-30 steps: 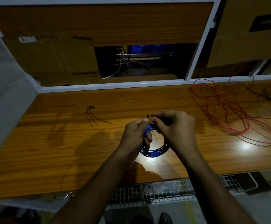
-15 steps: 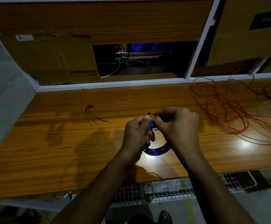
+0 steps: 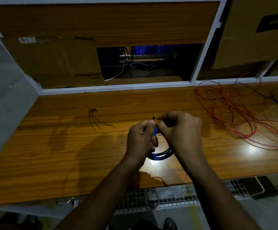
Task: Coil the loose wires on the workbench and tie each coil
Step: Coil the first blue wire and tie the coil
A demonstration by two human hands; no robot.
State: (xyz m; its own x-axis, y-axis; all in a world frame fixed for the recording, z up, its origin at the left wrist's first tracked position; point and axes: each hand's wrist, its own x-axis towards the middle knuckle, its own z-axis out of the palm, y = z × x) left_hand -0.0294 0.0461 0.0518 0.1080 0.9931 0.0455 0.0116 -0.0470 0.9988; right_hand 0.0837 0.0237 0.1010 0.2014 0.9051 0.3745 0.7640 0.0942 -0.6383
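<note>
**Blue coil being tied**

Head view: the blue coil (image 3: 160,154) is gripped by the left hand (image 3: 140,141), while a thin black tie (image 3: 154,117) is pinched by the right hand (image 3: 181,131). The twist is best drawn snug while the bundle is kept clamped. One blue coil, one loose red wire tangle (image 3: 244,117) right of the hands and a few spare ties (image 3: 95,118) to their left are counted.

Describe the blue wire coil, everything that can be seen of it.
The blue wire coil is several turns of thin, glossy, plastic-coated wire gathered into a round loop. It is held above the wooden workbench, its lower arc hanging between the wrists. The left hand grips the bunched strands at the top; the right hand pinches a thin dark tie there. Most of the loop is hidden by both hands.
</note>
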